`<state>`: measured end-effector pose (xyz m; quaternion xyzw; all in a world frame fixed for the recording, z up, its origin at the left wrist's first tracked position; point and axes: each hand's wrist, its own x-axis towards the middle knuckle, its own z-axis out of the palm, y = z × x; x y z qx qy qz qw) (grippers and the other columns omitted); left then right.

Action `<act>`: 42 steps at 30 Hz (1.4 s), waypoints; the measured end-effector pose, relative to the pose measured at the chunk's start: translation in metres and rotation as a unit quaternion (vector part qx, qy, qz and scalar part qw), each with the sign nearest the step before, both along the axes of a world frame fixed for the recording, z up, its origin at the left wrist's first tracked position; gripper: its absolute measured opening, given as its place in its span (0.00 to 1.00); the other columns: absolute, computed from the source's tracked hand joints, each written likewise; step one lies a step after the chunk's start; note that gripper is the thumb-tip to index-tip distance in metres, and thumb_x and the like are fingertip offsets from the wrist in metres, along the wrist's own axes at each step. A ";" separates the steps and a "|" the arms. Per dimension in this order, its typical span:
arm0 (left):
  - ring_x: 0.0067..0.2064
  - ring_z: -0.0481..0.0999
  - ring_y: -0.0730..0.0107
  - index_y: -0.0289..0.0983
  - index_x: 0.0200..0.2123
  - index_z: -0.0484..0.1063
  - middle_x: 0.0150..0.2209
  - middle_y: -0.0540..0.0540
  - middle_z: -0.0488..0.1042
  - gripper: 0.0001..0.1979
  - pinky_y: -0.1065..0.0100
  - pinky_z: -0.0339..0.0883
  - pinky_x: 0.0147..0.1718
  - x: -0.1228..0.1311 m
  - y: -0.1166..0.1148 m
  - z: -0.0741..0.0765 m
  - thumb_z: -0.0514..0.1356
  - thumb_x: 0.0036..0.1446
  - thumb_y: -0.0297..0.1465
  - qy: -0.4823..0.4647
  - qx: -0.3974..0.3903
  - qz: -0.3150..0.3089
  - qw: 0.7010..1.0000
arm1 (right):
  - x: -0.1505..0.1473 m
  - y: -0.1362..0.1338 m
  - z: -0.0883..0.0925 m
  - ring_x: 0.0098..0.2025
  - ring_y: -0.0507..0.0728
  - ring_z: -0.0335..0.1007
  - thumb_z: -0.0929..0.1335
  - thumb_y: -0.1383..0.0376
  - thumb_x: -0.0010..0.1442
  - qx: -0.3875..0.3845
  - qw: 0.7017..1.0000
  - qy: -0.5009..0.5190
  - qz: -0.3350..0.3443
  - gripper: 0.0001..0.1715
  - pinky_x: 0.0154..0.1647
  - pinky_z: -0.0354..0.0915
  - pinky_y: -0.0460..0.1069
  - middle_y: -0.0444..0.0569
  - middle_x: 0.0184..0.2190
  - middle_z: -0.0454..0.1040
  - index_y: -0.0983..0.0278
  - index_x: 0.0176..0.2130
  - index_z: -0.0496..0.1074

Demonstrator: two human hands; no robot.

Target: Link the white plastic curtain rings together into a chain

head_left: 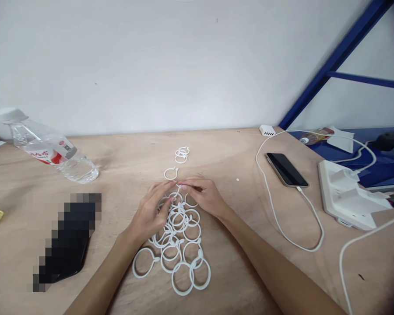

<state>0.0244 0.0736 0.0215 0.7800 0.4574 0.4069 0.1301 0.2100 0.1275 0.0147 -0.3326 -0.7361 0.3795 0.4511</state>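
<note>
My left hand [153, 211] and my right hand [204, 194] meet over the far end of a pile of white open-ended plastic rings [179, 218]. Between their fingertips is one white plastic ring [179, 189], its small tabbed ends near my right thumb and finger. The fingers of my left hand are closed at its side, partly covering it. Several more rings spread toward me, overlapping, with a single ring [133, 264] lying apart at the left. Just beyond my fingertips lies another ring [165, 174], and a small cluster of rings [181, 156] sits farther back.
A clear water bottle [54, 148] lies tilted at the left, above a dark, pixelated object [67, 245]. On the right are a phone [286, 169] with a white cable [265, 192], a power strip [344, 197] and a blue metal frame [328, 74]. A white wall [151, 65] stands behind.
</note>
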 end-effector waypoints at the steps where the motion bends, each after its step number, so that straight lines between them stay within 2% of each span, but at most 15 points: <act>1: 0.55 0.70 0.61 0.41 0.57 0.65 0.52 0.42 0.73 0.21 0.55 0.68 0.53 0.001 0.000 0.000 0.54 0.60 0.27 -0.004 -0.007 0.000 1.000 | 0.000 0.000 0.000 0.43 0.56 0.75 0.68 0.62 0.60 -0.003 1.000 0.002 -0.003 0.09 0.49 0.68 0.54 0.46 0.39 0.81 0.56 0.40 0.79; 7: 0.53 0.71 0.62 0.40 0.54 0.67 0.51 0.41 0.73 0.18 0.58 0.72 0.49 0.005 -0.002 0.002 0.54 0.60 0.29 -0.035 -0.048 0.002 0.998 | 0.002 -0.001 0.000 0.37 0.56 0.74 0.68 0.61 0.60 -0.010 1.000 -0.002 -0.009 0.10 0.42 0.68 0.52 0.47 0.34 0.81 0.59 0.36 0.80; 11: 0.53 0.72 0.61 0.40 0.50 0.69 0.48 0.42 0.74 0.15 0.59 0.70 0.50 0.008 -0.002 0.003 0.55 0.60 0.29 -0.040 -0.058 -0.010 0.997 | 0.002 -0.003 0.001 0.33 0.55 0.72 0.66 0.61 0.61 -0.008 0.999 -0.023 -0.023 0.12 0.38 0.67 0.50 0.47 0.29 0.78 0.61 0.31 0.78; 15: 0.52 0.73 0.62 0.39 0.48 0.70 0.48 0.43 0.75 0.13 0.60 0.69 0.51 0.008 -0.003 0.004 0.56 0.59 0.30 -0.050 -0.079 -0.001 0.996 | 0.003 -0.003 0.000 0.33 0.55 0.73 0.66 0.62 0.61 -0.037 0.999 -0.017 -0.022 0.12 0.38 0.67 0.50 0.47 0.28 0.78 0.63 0.30 0.77; 18: 0.50 0.74 0.61 0.38 0.50 0.69 0.49 0.42 0.75 0.16 0.60 0.69 0.50 0.003 -0.002 0.006 0.58 0.58 0.35 -0.047 -0.118 0.023 0.992 | 0.003 -0.002 -0.001 0.34 0.55 0.73 0.67 0.63 0.60 -0.060 0.998 -0.005 -0.016 0.10 0.38 0.67 0.50 0.48 0.30 0.78 0.63 0.32 0.78; 21: 0.53 0.71 0.59 0.38 0.53 0.68 0.52 0.42 0.73 0.21 0.57 0.64 0.54 -0.004 0.009 0.007 0.55 0.60 0.41 -0.021 -0.141 0.043 0.989 | 0.002 -0.001 0.000 0.34 0.55 0.72 0.67 0.65 0.60 -0.041 0.999 -0.019 -0.005 0.08 0.37 0.66 0.50 0.48 0.30 0.78 0.63 0.33 0.78; 24: 0.57 0.66 0.58 0.41 0.52 0.70 0.53 0.44 0.72 0.21 0.53 0.57 0.58 -0.010 0.030 0.002 0.49 0.63 0.42 0.035 -0.120 0.105 0.987 | 0.001 -0.001 0.001 0.37 0.55 0.71 0.68 0.68 0.59 0.006 0.999 -0.030 0.033 0.09 0.43 0.66 0.52 0.47 0.29 0.79 0.62 0.29 0.78; 26: 0.56 0.66 0.57 0.43 0.51 0.73 0.52 0.43 0.73 0.20 0.52 0.55 0.58 -0.011 0.045 -0.003 0.48 0.63 0.41 0.085 -0.120 0.128 0.981 | 0.001 -0.001 0.001 0.40 0.56 0.72 0.69 0.70 0.57 0.023 0.998 -0.026 0.045 0.09 0.47 0.65 0.53 0.47 0.30 0.80 0.61 0.27 0.78; 30: 0.53 0.70 0.58 0.42 0.40 0.79 0.47 0.44 0.76 0.19 0.56 0.59 0.56 -0.009 0.061 -0.009 0.51 0.61 0.43 0.098 -0.124 0.107 0.982 | 0.001 -0.001 0.002 0.40 0.56 0.73 0.71 0.73 0.52 0.013 1.000 -0.016 0.020 0.08 0.47 0.66 0.54 0.47 0.30 0.81 0.61 0.28 0.79; 34: 0.51 0.72 0.57 0.40 0.34 0.79 0.44 0.44 0.79 0.16 0.58 0.63 0.53 -0.006 0.060 -0.007 0.61 0.52 0.45 0.081 -0.122 0.110 0.983 | 0.002 -0.001 0.003 0.39 0.56 0.73 0.71 0.74 0.51 -0.005 1.000 -0.004 0.004 0.09 0.46 0.66 0.53 0.48 0.31 0.81 0.61 0.30 0.80; 37: 0.48 0.74 0.55 0.39 0.32 0.78 0.42 0.43 0.79 0.15 0.57 0.66 0.49 -0.003 0.058 -0.005 0.64 0.47 0.44 0.064 -0.120 0.129 0.982 | 0.001 0.000 0.003 0.39 0.56 0.73 0.71 0.73 0.51 -0.011 1.000 0.003 -0.005 0.08 0.45 0.66 0.53 0.48 0.31 0.80 0.61 0.30 0.80; 39: 0.46 0.75 0.54 0.38 0.31 0.77 0.40 0.42 0.80 0.13 0.56 0.68 0.47 -0.001 0.057 -0.003 0.64 0.47 0.42 0.062 -0.121 0.136 0.981 | 0.001 0.001 0.001 0.38 0.56 0.72 0.71 0.72 0.52 -0.014 1.000 0.004 -0.013 0.07 0.43 0.66 0.52 0.47 0.30 0.80 0.61 0.29 0.79; 42: 0.42 0.77 0.57 0.38 0.36 0.77 0.39 0.43 0.80 0.13 0.58 0.69 0.44 0.002 0.053 0.000 0.62 0.50 0.39 0.058 -0.117 0.130 0.983 | 0.002 0.003 -0.004 0.38 0.56 0.72 0.70 0.69 0.55 -0.034 0.997 0.000 -0.075 0.07 0.38 0.66 0.50 0.48 0.31 0.79 0.62 0.31 0.80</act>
